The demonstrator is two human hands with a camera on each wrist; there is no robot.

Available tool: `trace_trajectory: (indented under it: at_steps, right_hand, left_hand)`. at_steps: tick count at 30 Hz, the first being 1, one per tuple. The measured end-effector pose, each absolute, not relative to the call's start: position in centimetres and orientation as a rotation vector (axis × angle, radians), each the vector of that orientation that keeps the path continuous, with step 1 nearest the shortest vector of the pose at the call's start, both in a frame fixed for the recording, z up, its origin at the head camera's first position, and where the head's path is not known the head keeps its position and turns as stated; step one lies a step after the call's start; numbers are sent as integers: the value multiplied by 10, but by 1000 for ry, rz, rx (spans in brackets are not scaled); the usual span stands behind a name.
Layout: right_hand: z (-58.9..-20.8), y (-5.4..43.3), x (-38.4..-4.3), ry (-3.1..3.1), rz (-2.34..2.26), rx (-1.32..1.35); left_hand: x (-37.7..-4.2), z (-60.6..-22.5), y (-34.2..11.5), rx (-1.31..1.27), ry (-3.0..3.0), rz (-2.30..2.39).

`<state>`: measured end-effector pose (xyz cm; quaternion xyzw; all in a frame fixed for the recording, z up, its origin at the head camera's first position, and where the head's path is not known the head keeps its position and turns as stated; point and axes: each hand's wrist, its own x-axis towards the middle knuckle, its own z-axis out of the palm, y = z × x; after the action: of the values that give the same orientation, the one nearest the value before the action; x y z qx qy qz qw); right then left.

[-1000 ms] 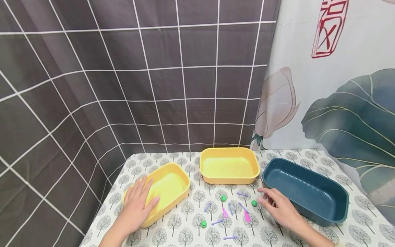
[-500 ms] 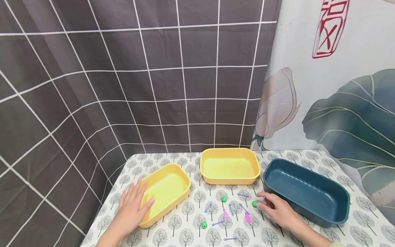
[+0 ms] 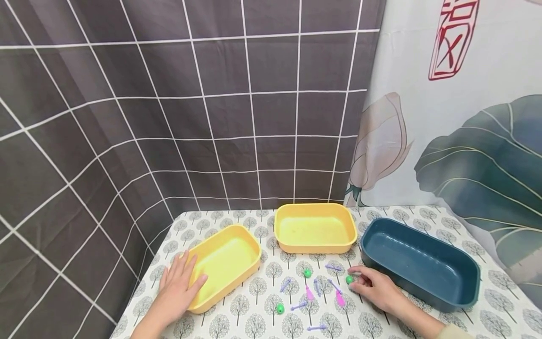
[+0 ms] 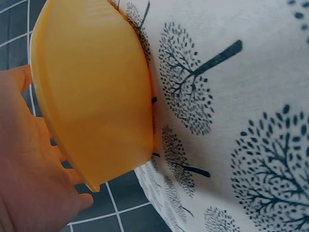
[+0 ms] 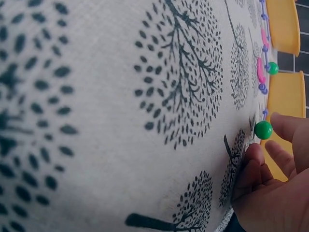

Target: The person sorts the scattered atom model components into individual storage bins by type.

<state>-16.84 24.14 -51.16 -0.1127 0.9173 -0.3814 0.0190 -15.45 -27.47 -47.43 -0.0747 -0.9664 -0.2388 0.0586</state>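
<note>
My left hand rests at the outer left rim of a yellow bin, fingers spread and fairly straight. In the left wrist view the bin's wall covers part of those fingers. My right hand is low over the cloth, thumb and index finger on either side of a green bead. The right wrist view shows that bead just before the fingertips, without a plain grip. Two more green beads, pink tassel-shaped pieces and several small purple rods lie about.
A second yellow bin stands at the back middle. Beside my right hand is a dark blue bin. A tree-patterned cloth covers the table, and a dark gridded curtain hangs behind it.
My right hand has moved slightly left, bringing its thumb and index finger around the green bead. My left hand has slid a little outward and down along the bin's rim.
</note>
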Motion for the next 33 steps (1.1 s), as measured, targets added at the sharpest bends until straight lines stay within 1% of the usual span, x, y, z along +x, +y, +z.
trace_trajectory:
  at_steps: [18, 33]
  right_hand:
    - [-519, 237, -173, 2906, -1065, -301]
    - [-513, 231, -173, 2911, -1044, -145]
  left_hand:
    - [-156, -483, -279, -196, -2930, -714]
    - [-159, -492, -279, -197, -2912, -629]
